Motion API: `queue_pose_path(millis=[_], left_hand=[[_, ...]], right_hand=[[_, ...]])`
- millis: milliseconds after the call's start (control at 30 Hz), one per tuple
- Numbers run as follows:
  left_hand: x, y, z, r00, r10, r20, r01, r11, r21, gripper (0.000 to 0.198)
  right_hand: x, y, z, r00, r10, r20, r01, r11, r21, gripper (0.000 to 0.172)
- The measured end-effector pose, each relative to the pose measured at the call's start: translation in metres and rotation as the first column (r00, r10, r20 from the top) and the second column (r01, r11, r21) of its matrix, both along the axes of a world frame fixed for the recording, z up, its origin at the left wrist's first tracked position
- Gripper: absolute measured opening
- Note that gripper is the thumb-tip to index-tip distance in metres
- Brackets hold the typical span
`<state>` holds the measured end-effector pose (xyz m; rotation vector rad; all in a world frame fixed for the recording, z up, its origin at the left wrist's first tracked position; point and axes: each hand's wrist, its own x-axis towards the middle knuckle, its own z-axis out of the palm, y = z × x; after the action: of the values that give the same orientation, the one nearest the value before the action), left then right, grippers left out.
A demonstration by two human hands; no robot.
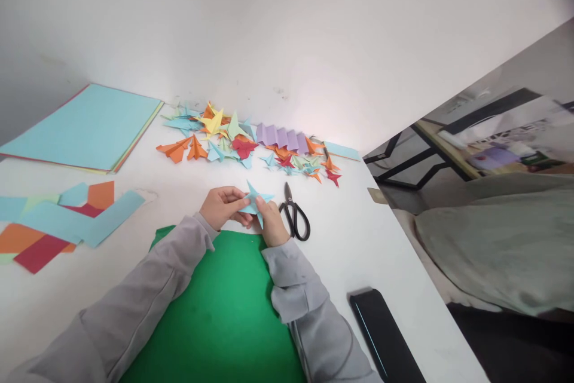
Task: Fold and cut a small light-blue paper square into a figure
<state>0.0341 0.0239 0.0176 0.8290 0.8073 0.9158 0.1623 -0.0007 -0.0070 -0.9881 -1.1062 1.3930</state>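
A light blue folded paper star (253, 203) is held between my two hands, above the far edge of a green mat (219, 305). My left hand (225, 206) pinches its left side, with the thumb on top. On the right side, my right hand (272, 221) grips it, thumb pressed near the middle. Several points of the star stick out past my fingers; the underside is hidden. Black-handled scissors (295, 213) lie just right of my right hand, their blades pointing away from me.
Folded paper shapes (215, 123) in many colours lie along the wall, beside a pleated purple strip (282, 138). A stack of coloured sheets (89, 126) is at the back left. Cut paper pieces (67, 221) lie at left. A black case (383, 335) sits near the right edge.
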Motion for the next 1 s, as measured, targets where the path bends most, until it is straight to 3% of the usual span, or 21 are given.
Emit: queue_pose_path(millis=[133,300,433,667,1000], left_hand=[[0.002,-0.003,0.0,0.989,0.027,-0.146,-0.021,0.999,0.049,0.039],[-0.002,0.001,0.001,0.974,-0.074,-0.212,0.085,0.996,0.041,0.036],[-0.001,0.001,-0.003,0.969,-0.058,-0.242,0.074,0.996,0.058,0.035],[-0.004,0.004,-0.005,0.981,-0.087,-0.175,0.096,0.994,0.043,0.045],[-0.013,0.008,-0.003,0.954,-0.299,0.001,0.298,0.953,0.061,0.031]], right_hand=[[-0.001,-0.003,0.006,0.997,-0.003,0.083,0.005,1.0,-0.021,0.029],[-0.003,-0.004,0.009,0.984,-0.075,0.161,0.087,0.993,-0.075,0.034],[-0.003,-0.003,0.005,0.976,-0.131,0.172,0.144,0.987,-0.067,0.032],[0.001,-0.002,0.003,0.987,-0.12,0.111,0.129,0.988,-0.085,0.032],[0.005,0.002,0.004,0.981,-0.163,-0.106,0.147,0.978,-0.146,0.03]])
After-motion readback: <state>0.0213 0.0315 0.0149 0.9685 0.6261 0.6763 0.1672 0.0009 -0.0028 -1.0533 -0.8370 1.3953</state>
